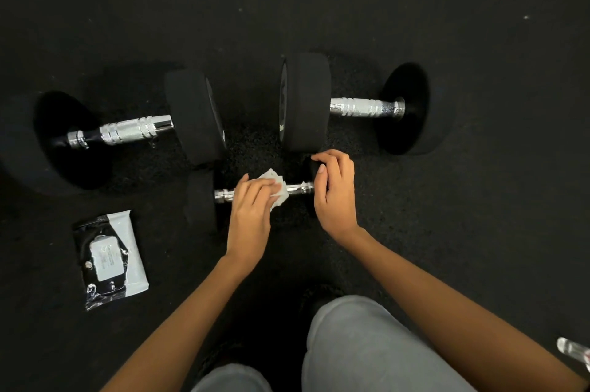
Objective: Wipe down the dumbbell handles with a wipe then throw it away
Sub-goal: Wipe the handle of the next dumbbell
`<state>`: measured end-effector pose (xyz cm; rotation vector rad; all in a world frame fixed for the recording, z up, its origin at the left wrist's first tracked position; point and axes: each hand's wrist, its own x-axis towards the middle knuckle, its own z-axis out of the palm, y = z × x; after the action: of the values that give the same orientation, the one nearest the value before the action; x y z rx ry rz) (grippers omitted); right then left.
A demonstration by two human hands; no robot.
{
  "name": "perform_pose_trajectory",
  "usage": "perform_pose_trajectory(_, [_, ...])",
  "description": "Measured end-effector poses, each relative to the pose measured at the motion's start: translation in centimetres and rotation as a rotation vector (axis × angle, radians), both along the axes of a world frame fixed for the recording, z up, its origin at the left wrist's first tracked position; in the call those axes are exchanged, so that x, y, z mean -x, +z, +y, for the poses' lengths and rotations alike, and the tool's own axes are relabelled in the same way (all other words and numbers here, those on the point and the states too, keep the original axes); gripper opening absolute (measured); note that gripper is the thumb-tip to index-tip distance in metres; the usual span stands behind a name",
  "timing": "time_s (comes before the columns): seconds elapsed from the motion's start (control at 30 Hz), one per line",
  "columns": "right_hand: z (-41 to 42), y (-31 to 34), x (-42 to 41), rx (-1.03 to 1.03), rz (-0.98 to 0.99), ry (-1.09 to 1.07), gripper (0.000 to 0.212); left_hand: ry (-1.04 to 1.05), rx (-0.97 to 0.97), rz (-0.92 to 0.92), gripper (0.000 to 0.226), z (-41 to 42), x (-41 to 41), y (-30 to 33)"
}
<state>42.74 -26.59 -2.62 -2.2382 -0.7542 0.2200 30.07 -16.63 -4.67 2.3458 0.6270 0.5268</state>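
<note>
Grey trousers [360, 350] on the person's knees fill the near edge, and two bare arms reach out from there over the black rubber floor [319, 2].

Two big dumbbells lie at the far side. One big dumbbell on the left [134, 130] has a shiny silver handle between black round weights. Another big dumbbell on the right [351, 107] lies just beside it, and their inner weights are near each other but apart.

Nearer than those two lies a small dumbbell [300, 188], with its silver handle running left to right. Its black left weight sits just near the left big dumbbell's inner weight.

Next comes the pack of wipes [108, 259], black and white, flat on the floor near and to the left, well apart from the hands.

On the small dumbbell's right weight rests the right hand [335, 190]. Its fingers are curled over the top of that weight and lie close together.

Over the middle of the small handle is the left hand [252, 213]. Its fingers are close together and press the white wipe [277, 187] down on the handle. Part of the wipe sticks out past the fingertips.

At the near right corner a small clear shiny thing [574, 353] peeks in; I cannot tell what it is.
</note>
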Motion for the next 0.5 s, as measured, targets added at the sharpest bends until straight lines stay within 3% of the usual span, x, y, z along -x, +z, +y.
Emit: perform_pose_trajectory(0.5, [0.0, 0.2, 0.0, -0.007, 0.005, 0.004, 0.034, -0.424, -0.106, 0.044, 0.025, 0.1, -1.6, 0.6])
